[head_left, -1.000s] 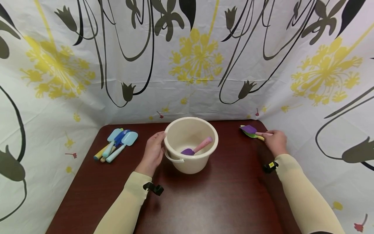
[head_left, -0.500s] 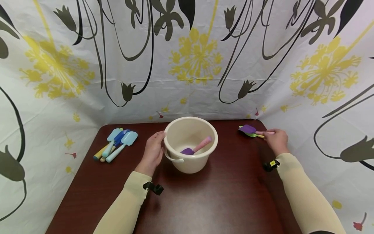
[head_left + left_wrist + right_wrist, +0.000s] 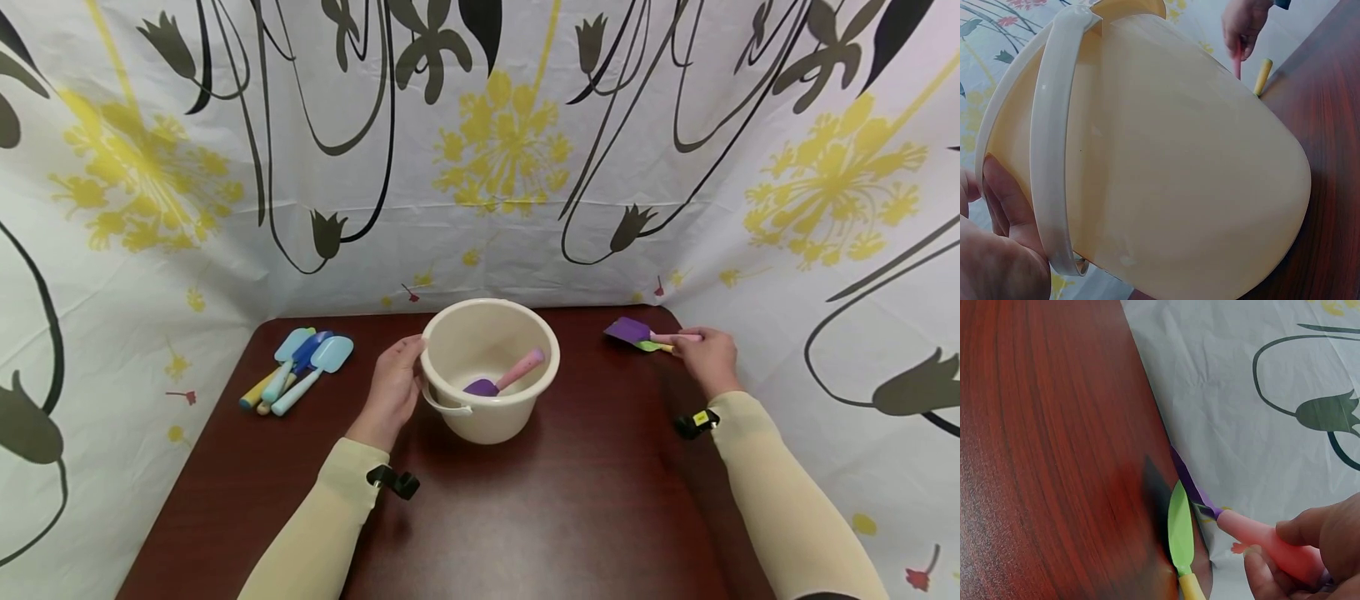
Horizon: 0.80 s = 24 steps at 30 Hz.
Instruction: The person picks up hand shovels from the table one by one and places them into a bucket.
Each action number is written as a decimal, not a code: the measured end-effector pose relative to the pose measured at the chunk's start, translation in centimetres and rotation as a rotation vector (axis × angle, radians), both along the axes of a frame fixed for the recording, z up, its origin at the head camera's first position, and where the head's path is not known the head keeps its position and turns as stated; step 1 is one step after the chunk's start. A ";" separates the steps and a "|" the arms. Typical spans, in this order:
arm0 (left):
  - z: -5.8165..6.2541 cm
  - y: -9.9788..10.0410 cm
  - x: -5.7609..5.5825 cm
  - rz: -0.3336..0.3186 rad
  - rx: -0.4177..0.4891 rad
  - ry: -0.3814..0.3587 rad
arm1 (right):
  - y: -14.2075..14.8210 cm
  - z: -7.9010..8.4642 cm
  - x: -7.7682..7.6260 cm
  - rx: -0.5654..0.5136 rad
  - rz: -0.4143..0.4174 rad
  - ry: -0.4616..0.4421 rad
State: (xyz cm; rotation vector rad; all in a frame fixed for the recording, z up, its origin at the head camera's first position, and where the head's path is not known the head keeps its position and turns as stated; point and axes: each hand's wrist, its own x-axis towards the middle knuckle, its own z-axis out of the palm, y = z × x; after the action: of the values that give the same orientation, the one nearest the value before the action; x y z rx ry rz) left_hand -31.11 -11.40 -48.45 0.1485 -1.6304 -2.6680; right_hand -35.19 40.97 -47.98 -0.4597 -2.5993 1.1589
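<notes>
From my seat I watch the right hand [image 3: 707,360] at the far right corner of the bench [image 3: 517,517], its fingers curled and thumb pinching the pink handle of a purple trowel [image 3: 642,333]. The purple blade points left. A green trowel [image 3: 1180,528] with a yellow handle lies just beside it, partly covered by it in my head view; I can't tell whether the two touch.

My left hand [image 3: 393,382] grips the left side of the rim of the cream bucket [image 3: 487,423], fingers closed on it. The bucket stands on the bench near the middle, its carrying handle hanging down the near left side. Inside, a second purple trowel [image 3: 512,379] leans with its pink handle toward the right wall. Well apart on the left, blue-toned trowels [image 3: 332,357] lie piled together.
</notes>
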 end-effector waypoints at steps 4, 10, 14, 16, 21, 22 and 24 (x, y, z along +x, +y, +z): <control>0.0 0.0 0.0 0.001 0.005 -0.001 | -0.2 0.4 0.1 -0.038 0.028 -0.013; 0.1 0.0 -0.1 0.003 0.006 -0.011 | -0.9 1.3 0.3 -0.100 0.081 0.014; 0.1 0.0 0.0 0.003 0.011 -0.013 | -1.5 2.2 0.5 -0.147 0.110 0.026; 0.1 0.0 0.0 0.002 0.014 -0.012 | -1.9 2.6 0.6 -0.187 0.123 0.025; 0.1 0.0 0.0 0.001 0.009 -0.018 | -3.1 3.9 1.0 -0.270 0.171 0.040; 0.1 0.0 0.0 0.002 0.010 -0.018 | -3.3 4.2 1.0 -0.278 0.180 0.048; 0.1 0.0 0.0 0.002 0.014 -0.017 | -3.8 4.7 1.2 -0.291 0.197 0.061</control>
State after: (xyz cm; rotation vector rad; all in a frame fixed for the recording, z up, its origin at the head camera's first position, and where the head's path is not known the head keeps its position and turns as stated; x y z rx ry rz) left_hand -31.10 -11.37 -48.33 0.1730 -1.6159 -2.6844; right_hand -33.97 37.18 -43.30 -0.2219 -2.4763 1.6018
